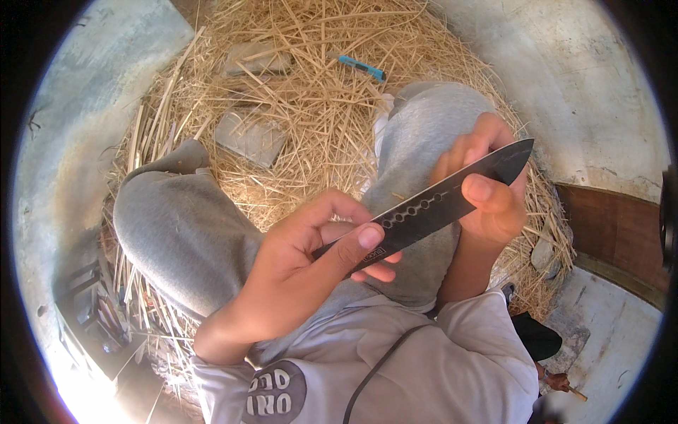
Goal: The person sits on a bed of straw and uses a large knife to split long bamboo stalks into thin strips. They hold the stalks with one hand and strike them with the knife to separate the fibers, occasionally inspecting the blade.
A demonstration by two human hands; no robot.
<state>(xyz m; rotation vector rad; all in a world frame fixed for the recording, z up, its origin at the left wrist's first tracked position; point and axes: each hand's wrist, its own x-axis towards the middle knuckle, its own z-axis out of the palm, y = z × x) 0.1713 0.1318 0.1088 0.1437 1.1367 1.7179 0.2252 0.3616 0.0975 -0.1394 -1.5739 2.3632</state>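
Head view. Knife [427, 215], blk blade, qty 1: over lap, tip twd R edge of straw [318, 152]. L hand [293, 272] grasps heel end, thumb on face; R hand [500, 215] pinches nr tip, fingers behind. Step, prob.: steadying blade two-handed. Next move calls for fingers clear of edge. Cutter [362, 68], blue: twd straw's far edge, untouched.

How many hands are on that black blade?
2. The left hand holds the black blade near its lower-left end, thumb on the flat; the right hand holds it near the pointed tip. Some fingers are partly hidden behind it.
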